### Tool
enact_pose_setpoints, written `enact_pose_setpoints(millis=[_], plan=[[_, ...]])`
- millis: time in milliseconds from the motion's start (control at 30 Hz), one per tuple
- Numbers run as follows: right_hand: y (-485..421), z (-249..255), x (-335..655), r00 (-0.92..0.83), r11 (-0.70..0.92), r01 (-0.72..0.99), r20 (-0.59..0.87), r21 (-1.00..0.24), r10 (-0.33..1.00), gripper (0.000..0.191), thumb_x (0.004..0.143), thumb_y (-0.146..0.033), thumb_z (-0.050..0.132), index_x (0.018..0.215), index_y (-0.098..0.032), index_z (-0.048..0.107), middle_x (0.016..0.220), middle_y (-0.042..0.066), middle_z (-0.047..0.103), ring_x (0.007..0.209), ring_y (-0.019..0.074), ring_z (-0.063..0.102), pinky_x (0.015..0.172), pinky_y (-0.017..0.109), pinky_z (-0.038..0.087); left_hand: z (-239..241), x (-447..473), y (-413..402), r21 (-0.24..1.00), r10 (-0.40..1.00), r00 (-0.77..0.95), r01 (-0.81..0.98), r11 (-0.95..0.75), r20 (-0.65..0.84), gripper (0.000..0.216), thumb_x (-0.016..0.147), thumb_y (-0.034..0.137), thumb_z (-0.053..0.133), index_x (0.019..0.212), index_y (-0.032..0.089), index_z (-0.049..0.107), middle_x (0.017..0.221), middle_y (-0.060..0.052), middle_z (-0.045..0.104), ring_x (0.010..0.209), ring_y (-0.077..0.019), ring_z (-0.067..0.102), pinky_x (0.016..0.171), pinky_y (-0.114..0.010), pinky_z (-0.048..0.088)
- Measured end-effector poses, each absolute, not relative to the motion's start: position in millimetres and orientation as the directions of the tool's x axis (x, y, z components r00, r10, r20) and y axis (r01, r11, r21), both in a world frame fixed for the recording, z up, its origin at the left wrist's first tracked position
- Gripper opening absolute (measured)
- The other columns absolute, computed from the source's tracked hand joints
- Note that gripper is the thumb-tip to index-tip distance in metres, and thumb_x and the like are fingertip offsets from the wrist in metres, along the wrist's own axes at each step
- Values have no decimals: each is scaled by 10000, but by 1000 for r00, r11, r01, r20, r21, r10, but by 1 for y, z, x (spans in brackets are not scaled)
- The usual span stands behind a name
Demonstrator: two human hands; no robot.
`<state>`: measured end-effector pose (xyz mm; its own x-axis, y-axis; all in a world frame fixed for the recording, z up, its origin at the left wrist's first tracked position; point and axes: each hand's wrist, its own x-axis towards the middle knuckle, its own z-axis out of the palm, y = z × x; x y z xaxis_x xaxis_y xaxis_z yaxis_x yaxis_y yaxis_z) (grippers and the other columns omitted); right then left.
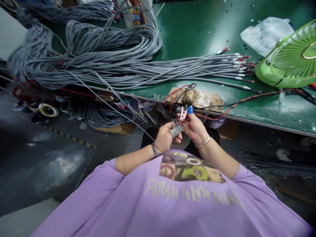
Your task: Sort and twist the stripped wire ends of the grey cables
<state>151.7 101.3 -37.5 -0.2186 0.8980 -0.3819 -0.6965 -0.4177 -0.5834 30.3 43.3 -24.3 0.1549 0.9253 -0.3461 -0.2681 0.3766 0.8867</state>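
Note:
My left hand (166, 137) is closed around the end of a grey cable (123, 103) whose stripped coloured wires (174, 122) fan out above my fist; grey tape wraps one finger. My right hand (195, 126), with a blue cot on one fingertip, pinches a small pink clip tool (183, 114) right at those wire ends. Both hands meet just below the front edge of the green bench (247, 108), in front of my purple shirt.
A big heap of grey cables (98, 56) covers the bench's left and middle, their stripped ends (240, 64) pointing right. A green fan (291, 59) and a plastic bag (266, 33) lie at right. Red and black wires (177, 95) hang over the edge. Tape rolls (48, 110) sit below left.

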Motion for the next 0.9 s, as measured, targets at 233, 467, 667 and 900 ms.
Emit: enact_pose_setpoints(millis=[233,467,667,900], plan=[[101,-35,150,-196,-411,-698,-396,-587,897,413,734,-590,764,776,-196,647,655,-7,676,539,108,561,525,245,460,-30,30,44,888,923,150,-254,383,-355,429,636,496,795,773,151,580,540,32,614,393,-69,525,402,-178,438],[95,-39,156,-278,-464,-686,-387,-560,879,531,751,-747,625,744,-216,631,700,7,686,560,118,567,533,242,471,-26,27,39,904,933,155,-241,354,-324,406,664,494,786,753,152,586,537,28,615,391,-71,525,399,-181,446],[84,-44,184,-514,-558,-426,-317,-712,797,585,650,-735,720,784,-166,699,703,51,693,604,139,618,563,252,503,-26,16,32,932,933,192,-138,334,-306,406,695,524,758,754,151,612,556,20,624,410,-66,527,412,-179,446],[76,-34,193,-476,-321,-239,-177,-916,861,265,631,-348,868,741,-149,732,665,3,675,578,88,550,574,213,447,-20,17,32,942,916,242,-19,334,-320,358,683,457,778,732,145,611,540,14,619,419,-80,559,440,-188,470]])
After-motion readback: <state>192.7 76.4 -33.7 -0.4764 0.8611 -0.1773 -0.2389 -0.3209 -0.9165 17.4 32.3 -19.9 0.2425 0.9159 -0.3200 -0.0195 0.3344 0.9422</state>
